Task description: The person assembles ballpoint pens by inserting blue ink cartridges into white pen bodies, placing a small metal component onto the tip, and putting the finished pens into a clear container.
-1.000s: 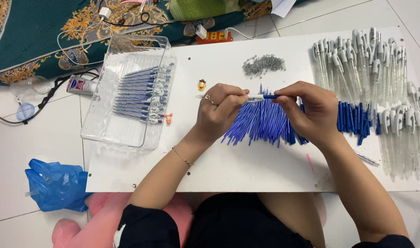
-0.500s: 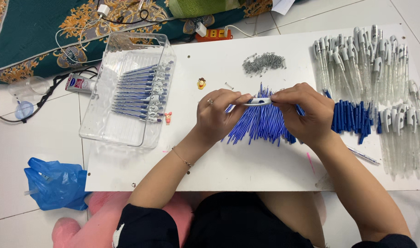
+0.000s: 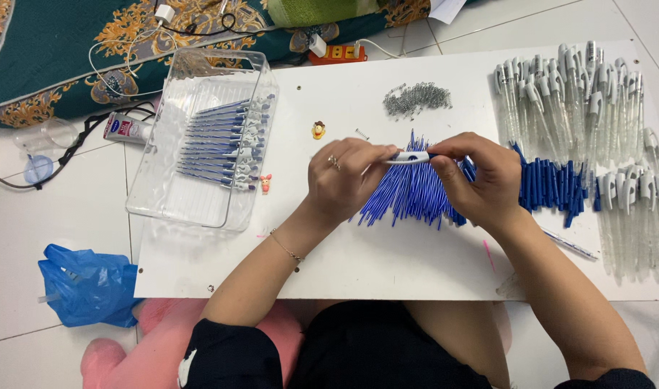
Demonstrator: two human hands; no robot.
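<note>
1. Blue refills (image 3: 408, 194) lie fanned in a heap on the white bench (image 3: 358, 252), under both hands.
2. Left hand (image 3: 344, 176) pinches the pen barrel (image 3: 408, 156) at its left end, fingers curled.
3. Right hand (image 3: 484, 176) pinches the same barrel's right end, just above the heap.
4. Clear tray (image 3: 200, 202) holds finished pens (image 3: 225, 144) at left.
5. Metal springs (image 3: 416, 97) sit behind; clear barrels (image 3: 574, 94) and blue caps (image 3: 552, 187) lie right.

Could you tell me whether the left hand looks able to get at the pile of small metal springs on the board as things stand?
Probably yes: the springs lie in the open just beyond the left hand, with bare board between them, though its fingers would first have to let go of the pen.
</note>
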